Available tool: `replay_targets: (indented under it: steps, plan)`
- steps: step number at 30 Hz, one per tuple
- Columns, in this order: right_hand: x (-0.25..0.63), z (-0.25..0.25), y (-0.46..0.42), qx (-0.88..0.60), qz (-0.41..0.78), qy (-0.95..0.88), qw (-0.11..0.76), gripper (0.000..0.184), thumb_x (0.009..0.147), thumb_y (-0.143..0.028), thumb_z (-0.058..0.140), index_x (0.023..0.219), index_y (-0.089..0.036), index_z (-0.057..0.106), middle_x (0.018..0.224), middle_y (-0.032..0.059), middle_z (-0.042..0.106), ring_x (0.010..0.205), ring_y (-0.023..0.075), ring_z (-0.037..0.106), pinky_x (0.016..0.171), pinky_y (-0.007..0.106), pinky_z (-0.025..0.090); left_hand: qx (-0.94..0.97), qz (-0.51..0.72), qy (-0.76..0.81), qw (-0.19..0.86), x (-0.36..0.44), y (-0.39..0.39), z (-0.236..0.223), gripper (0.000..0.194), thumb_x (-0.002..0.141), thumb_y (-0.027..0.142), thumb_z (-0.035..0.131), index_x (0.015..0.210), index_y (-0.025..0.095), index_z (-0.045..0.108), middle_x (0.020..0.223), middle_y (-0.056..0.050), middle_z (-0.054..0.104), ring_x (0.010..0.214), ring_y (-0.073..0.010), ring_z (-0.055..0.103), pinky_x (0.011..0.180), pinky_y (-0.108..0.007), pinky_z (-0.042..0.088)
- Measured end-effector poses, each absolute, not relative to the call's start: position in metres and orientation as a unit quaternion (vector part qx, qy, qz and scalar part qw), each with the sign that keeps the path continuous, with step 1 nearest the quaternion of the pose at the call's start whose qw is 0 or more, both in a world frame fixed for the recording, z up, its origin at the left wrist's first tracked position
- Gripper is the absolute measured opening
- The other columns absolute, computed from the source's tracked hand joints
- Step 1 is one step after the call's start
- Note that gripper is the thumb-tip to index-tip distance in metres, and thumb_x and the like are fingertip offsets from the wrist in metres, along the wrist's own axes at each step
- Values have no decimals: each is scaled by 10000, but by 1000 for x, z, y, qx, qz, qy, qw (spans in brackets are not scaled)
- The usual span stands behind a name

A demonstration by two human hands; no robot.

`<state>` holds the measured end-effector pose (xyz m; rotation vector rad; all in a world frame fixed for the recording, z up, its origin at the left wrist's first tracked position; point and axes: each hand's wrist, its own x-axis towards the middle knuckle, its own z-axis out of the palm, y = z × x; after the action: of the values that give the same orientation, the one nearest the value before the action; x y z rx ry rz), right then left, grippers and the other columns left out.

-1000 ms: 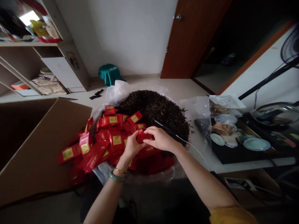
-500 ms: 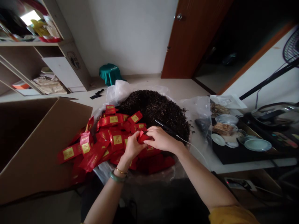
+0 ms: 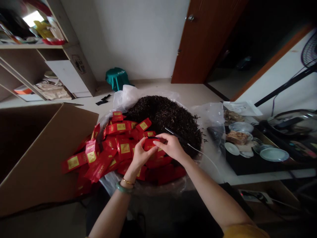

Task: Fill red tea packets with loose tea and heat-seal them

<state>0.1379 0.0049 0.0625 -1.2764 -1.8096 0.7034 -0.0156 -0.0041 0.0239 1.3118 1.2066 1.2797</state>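
Note:
Between both hands is a red packet (image 3: pixel 150 143) with a dark line along its upper edge, perhaps its opening. My left hand (image 3: pixel 141 154) grips its left side, thumb across the front. My right hand (image 3: pixel 170 147) pinches its right side. Under and left of the hands lies a heap of red packets (image 3: pixel 125 147) with gold labels. Behind them rises a mound of dark, dry tea leaves (image 3: pixel 165 110) in a container lined with clear plastic (image 3: pixel 127 96). A slim black device (image 3: pixel 173 135) with a white cable rests on the leaves, just beyond my right hand.
An open cardboard box (image 3: pixel 54 145) stands at the left. On the right, a table holds small dishes (image 3: pixel 273 154), a black tray and a plastic bag. A teal-covered stool (image 3: pixel 117 79) is by the wall, near a brown door (image 3: pixel 195 43).
The packet has turned so that its front faces me and a dark upper edge shows. My hands have spread slightly apart on its two sides.

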Motion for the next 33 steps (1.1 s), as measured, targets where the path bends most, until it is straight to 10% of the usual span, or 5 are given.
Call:
replay_targets:
  steps: [33]
  plan:
    - [139, 51, 9, -525, 389, -621, 432, 224, 709, -396, 671, 668, -177, 649, 600, 10, 637, 536, 143, 581, 503, 243, 452, 406, 523, 444, 604, -16, -3, 31, 360, 566, 366, 806, 777, 148, 612, 674, 34, 620, 581, -80, 542, 551, -177, 415]
